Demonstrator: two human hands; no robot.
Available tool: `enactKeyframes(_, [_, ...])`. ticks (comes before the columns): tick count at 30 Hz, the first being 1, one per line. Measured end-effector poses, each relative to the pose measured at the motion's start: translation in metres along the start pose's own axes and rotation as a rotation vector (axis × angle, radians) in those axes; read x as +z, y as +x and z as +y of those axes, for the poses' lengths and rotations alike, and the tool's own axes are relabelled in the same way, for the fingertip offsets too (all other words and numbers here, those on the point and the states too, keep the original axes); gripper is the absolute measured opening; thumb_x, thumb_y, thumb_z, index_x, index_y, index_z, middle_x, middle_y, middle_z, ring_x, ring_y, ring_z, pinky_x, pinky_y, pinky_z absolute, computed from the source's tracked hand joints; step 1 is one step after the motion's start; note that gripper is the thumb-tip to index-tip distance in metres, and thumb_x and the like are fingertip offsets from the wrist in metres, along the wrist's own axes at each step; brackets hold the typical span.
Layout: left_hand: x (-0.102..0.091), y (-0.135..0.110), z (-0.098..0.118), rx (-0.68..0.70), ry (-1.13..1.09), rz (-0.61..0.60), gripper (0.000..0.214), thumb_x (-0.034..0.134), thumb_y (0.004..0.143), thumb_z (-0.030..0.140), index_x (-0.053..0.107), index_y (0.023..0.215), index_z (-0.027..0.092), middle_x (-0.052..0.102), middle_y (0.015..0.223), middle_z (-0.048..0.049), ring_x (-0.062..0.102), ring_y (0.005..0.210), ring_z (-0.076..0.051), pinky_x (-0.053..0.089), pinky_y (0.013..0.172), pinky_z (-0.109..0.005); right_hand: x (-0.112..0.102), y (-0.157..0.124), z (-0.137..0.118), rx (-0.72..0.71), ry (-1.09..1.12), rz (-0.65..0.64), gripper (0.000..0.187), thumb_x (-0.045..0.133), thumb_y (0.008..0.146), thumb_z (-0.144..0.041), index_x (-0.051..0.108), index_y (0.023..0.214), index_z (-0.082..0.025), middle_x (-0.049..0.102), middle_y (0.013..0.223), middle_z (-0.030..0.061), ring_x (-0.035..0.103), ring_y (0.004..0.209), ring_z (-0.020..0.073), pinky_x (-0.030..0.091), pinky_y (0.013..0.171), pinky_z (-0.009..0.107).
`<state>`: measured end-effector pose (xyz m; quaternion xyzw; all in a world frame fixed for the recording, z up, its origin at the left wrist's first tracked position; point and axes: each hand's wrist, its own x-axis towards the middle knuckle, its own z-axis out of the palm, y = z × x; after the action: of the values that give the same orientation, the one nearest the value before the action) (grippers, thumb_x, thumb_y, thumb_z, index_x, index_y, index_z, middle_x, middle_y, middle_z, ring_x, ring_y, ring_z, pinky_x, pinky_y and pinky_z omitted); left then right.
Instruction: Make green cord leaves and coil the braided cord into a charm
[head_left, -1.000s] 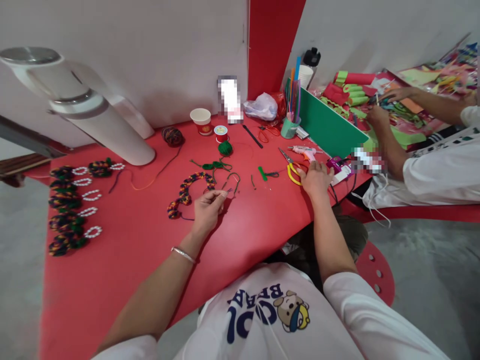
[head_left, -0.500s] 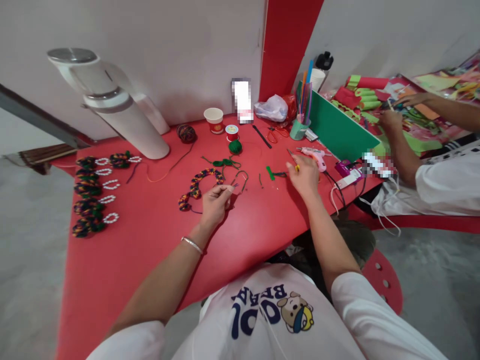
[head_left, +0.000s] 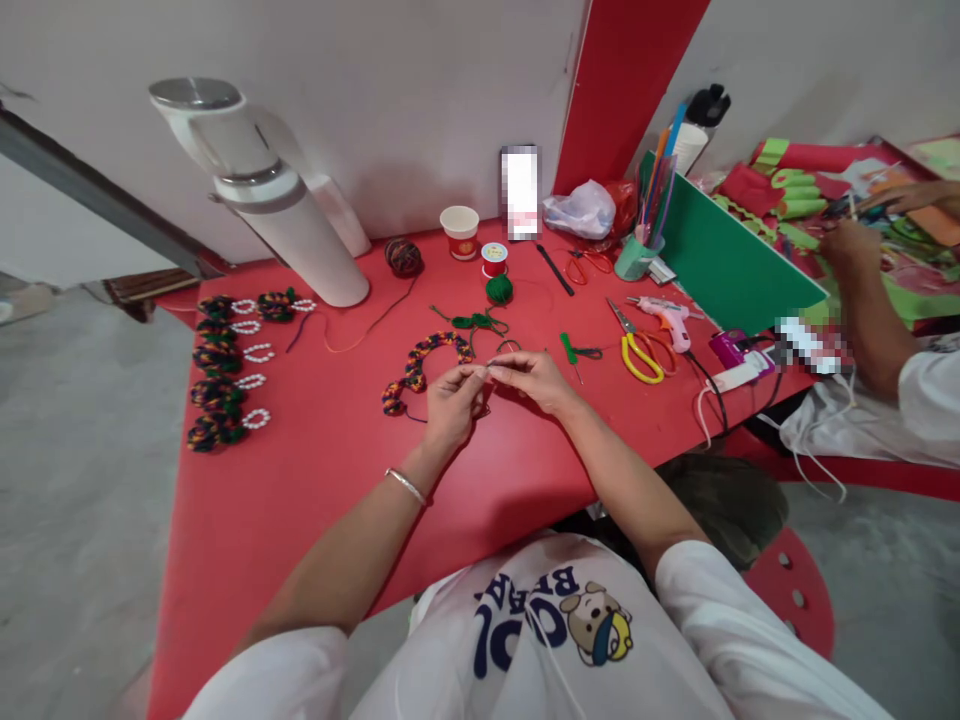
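My left hand (head_left: 455, 402) and my right hand (head_left: 529, 380) meet over the middle of the red table, fingertips pinched together on a thin dark piece of yarn (head_left: 489, 365). Most of that yarn is hidden by the fingers. Just behind my left hand a multicoloured crocheted strip (head_left: 418, 358) lies in a curl, its loose yarn tail running toward the hand. A dark green yarn piece (head_left: 474, 321) with loose ends rests beyond it. To the right of my right hand lie a green-handled crochet hook (head_left: 570, 350) and yellow-handled scissors (head_left: 640, 355).
A pink glue gun (head_left: 669, 318) with a cord lies right of the scissors. Finished multicoloured crocheted pieces (head_left: 216, 355) with white bead loops line the left. A large white flask (head_left: 300, 225), a paper cup (head_left: 460, 232) and a yarn ball (head_left: 403, 257) stand behind. Another person works at far right.
My right hand has left the scissors, which now lie on the table, and moved left to join my left hand at the yarn. The view has turned slightly left.
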<state>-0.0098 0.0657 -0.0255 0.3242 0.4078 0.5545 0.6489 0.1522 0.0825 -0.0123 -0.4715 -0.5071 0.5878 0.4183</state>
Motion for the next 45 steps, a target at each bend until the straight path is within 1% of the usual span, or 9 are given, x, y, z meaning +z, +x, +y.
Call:
enactKeyframes(7, [0.000, 0.000, 0.001, -0.001, 0.046, 0.017, 0.040, 0.093, 0.067, 0.048, 0.071, 0.079, 0.016, 0.051, 0.045, 0.0073, 0.036, 0.033, -0.005, 0.037, 0.033, -0.018, 0.003, 0.003, 0.012, -0.100, 0.012, 0.059, 0.029, 0.084, 0.073, -0.046, 0.079, 0.082, -0.019, 0.073, 0.080, 0.0018, 0.063, 0.076, 0.0140, 0.051, 0.076, 0.029])
enactKeyframes(12, [0.001, 0.000, 0.000, 0.006, 0.036, 0.034, 0.041, 0.093, 0.066, 0.049, 0.071, 0.078, 0.016, 0.050, 0.045, 0.0074, 0.036, 0.033, -0.006, 0.037, 0.033, -0.019, 0.006, 0.000, 0.011, -0.078, 0.027, 0.041, 0.028, 0.082, 0.075, -0.045, 0.075, 0.081, -0.019, 0.070, 0.076, -0.0001, 0.059, 0.071, 0.0122, 0.048, 0.071, 0.028])
enactKeyframes(20, [0.002, 0.000, 0.001, 0.031, -0.026, 0.044, 0.039, 0.093, 0.066, 0.045, 0.069, 0.079, 0.017, 0.050, 0.045, 0.0075, 0.035, 0.033, -0.006, 0.031, 0.034, -0.018, 0.002, -0.002, 0.010, 0.004, -0.015, -0.133, 0.033, 0.085, 0.074, -0.047, 0.077, 0.086, -0.017, 0.074, 0.080, 0.0031, 0.063, 0.072, 0.0130, 0.051, 0.066, 0.026])
enactKeyframes(25, [0.001, 0.000, -0.001, 0.048, 0.025, 0.038, 0.039, 0.091, 0.069, 0.048, 0.071, 0.081, 0.016, 0.049, 0.045, 0.0077, 0.035, 0.034, -0.005, 0.034, 0.035, -0.018, 0.006, -0.001, 0.012, -0.003, 0.112, -0.025, 0.046, 0.088, 0.071, -0.042, 0.078, 0.111, -0.022, 0.077, 0.096, 0.0027, 0.067, 0.077, 0.0139, 0.057, 0.070, 0.027])
enactKeyframes(29, [0.004, -0.003, 0.000, 0.044, 0.157, 0.016, 0.040, 0.090, 0.069, 0.049, 0.073, 0.080, 0.015, 0.048, 0.043, 0.0079, 0.036, 0.034, -0.005, 0.042, 0.036, -0.020, 0.008, 0.002, 0.014, -0.091, 0.037, 0.109, 0.027, 0.081, 0.077, -0.045, 0.080, 0.088, -0.020, 0.076, 0.085, 0.0026, 0.067, 0.079, 0.0151, 0.057, 0.079, 0.031])
enactKeyframes(32, [0.005, -0.004, 0.001, 0.056, 0.236, 0.003, 0.037, 0.090, 0.069, 0.047, 0.074, 0.078, 0.015, 0.049, 0.043, 0.0068, 0.038, 0.035, -0.006, 0.039, 0.035, -0.019, 0.008, 0.003, 0.013, -0.101, -0.029, 0.172, 0.028, 0.080, 0.079, -0.048, 0.077, 0.080, -0.020, 0.075, 0.081, 0.0027, 0.067, 0.080, 0.0154, 0.056, 0.079, 0.030])
enactKeyframes(37, [0.003, 0.000, -0.002, 0.047, 0.102, 0.055, 0.039, 0.091, 0.068, 0.048, 0.072, 0.081, 0.016, 0.049, 0.044, 0.0077, 0.036, 0.034, -0.005, 0.034, 0.035, -0.018, 0.007, 0.001, 0.008, 0.006, 0.198, 0.232, 0.039, 0.081, 0.077, -0.051, 0.074, 0.105, -0.025, 0.077, 0.104, 0.0040, 0.069, 0.080, 0.0147, 0.053, 0.058, 0.023])
enactKeyframes(41, [0.002, 0.002, -0.002, 0.042, 0.008, 0.081, 0.042, 0.093, 0.065, 0.048, 0.071, 0.081, 0.016, 0.052, 0.046, 0.0072, 0.037, 0.034, -0.005, 0.033, 0.035, -0.018, 0.017, -0.001, 0.009, 0.075, 0.360, 0.049, 0.077, 0.094, 0.059, -0.028, 0.067, 0.130, -0.030, 0.074, 0.128, 0.0033, 0.072, 0.104, 0.0195, 0.063, 0.073, 0.027])
enactKeyframes(45, [0.003, 0.002, -0.001, 0.027, 0.009, 0.088, 0.042, 0.093, 0.064, 0.048, 0.071, 0.081, 0.016, 0.052, 0.047, 0.0071, 0.038, 0.035, -0.005, 0.031, 0.036, -0.017, 0.030, 0.000, 0.016, 0.093, 0.340, 0.083, 0.069, 0.093, 0.060, -0.031, 0.071, 0.126, -0.029, 0.078, 0.115, 0.0023, 0.074, 0.094, 0.0187, 0.064, 0.074, 0.029])
